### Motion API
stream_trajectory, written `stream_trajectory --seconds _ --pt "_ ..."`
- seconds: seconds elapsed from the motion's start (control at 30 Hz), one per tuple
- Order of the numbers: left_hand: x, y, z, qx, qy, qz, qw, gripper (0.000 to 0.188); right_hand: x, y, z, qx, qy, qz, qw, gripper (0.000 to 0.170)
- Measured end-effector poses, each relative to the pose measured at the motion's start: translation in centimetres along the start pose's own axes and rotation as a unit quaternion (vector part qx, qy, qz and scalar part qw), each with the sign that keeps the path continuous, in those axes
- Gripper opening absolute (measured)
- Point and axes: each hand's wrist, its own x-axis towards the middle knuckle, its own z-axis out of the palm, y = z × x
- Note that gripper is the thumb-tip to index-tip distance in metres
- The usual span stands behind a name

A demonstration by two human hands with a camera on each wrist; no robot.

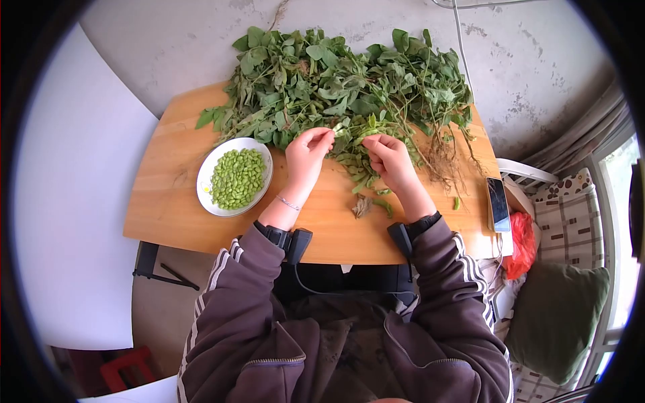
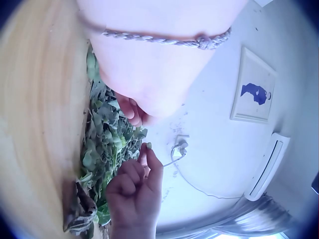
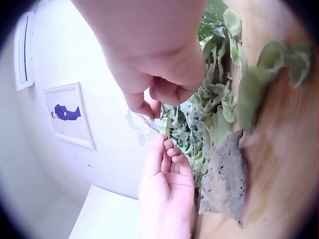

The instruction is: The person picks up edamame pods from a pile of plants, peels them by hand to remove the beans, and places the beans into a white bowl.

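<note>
My left hand (image 1: 308, 160) pinches a green bean pod (image 3: 168, 127) between thumb and fingertips, above the table's middle. Facing it, my right hand (image 1: 391, 161) has thumb and forefinger pressed together on a small pale green piece (image 2: 149, 145); I cannot tell whether it is a bean or a bit of pod. A short gap separates the two hands. Behind them lies a heap of leafy bean plants (image 1: 322, 87), with empty-looking pods (image 1: 363, 176) piled at its near side. Left of my left hand stands a white bowl (image 1: 204, 168) of shelled green beans (image 1: 236, 178).
Tangled roots (image 1: 443, 158) spread at the heap's right end. A dry curled leaf (image 1: 362, 206) and loose pods (image 1: 384, 206) lie near my right wrist. A phone (image 1: 498, 205) rests at the right edge of the wooden table (image 1: 161, 191), beside a red plastic bag (image 1: 521, 245).
</note>
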Motion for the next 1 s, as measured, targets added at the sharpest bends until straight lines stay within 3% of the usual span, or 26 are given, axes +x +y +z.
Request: stream_trajectory --seconds 0.13,0.17,0.23,0.27,0.37,0.4,0.43,0.5,0.63,0.7,0.8,0.93,1.0 --pt "2.2 0.1 0.4 0.086 0.045 0.103 0.990 0.020 0.4 0.2 -0.4 0.094 -0.014 0.035 0.995 0.011" --pt "2.9 0.2 0.5 0.185 0.007 0.163 0.969 0.025 0.4 0.1 -0.4 0.115 -0.014 0.036 0.993 0.011" --pt "3.7 1.0 0.9 0.372 -0.072 0.274 0.884 0.037 0.4 0.0 -0.5 0.148 -0.012 0.036 0.988 0.012" --pt "3.6 0.9 1.1 0.376 -0.106 0.252 0.885 0.052 0.4 0.1 -0.7 0.160 -0.010 0.037 0.986 0.013" --pt "2.9 4.2 0.0 0.362 -0.080 0.093 0.924 0.054 0.6 -0.2 -0.7 0.175 0.008 0.053 0.983 0.014" --pt "3.3 3.3 -1.3 0.376 -0.069 0.121 0.916 0.051 0.5 0.0 -0.5 0.180 0.017 0.063 0.982 0.014" --pt "3.2 3.3 -2.2 0.320 -0.071 0.098 0.940 0.044 0.5 0.4 -0.7 0.208 0.016 0.085 0.974 0.014" --pt "2.5 4.1 -3.6 0.305 -0.105 0.047 0.945 0.034 1.2 0.6 -1.2 0.259 0.008 0.124 0.958 0.015" --pt "1.4 5.8 -7.0 0.388 -0.101 0.056 0.915 0.025 1.1 0.5 -1.2 0.306 0.038 0.143 0.941 0.014" --pt "1.4 5.9 -8.8 0.427 -0.086 0.035 0.900 0.023 1.3 0.7 -1.7 0.338 0.008 0.141 0.930 0.012" --pt "0.8 5.9 -9.7 0.474 -0.148 0.074 0.865 0.020 0.9 -0.1 -1.7 0.375 -0.028 0.140 0.916 0.013" --pt "0.3 5.5 -9.5 0.483 -0.228 0.084 0.841 0.016 0.9 0.0 -1.6 0.327 -0.003 0.141 0.934 0.021" --pt "0.3 5.4 -9.5 0.536 -0.252 0.141 0.793 0.013 1.2 0.3 -1.8 0.312 -0.006 0.158 0.937 0.028"
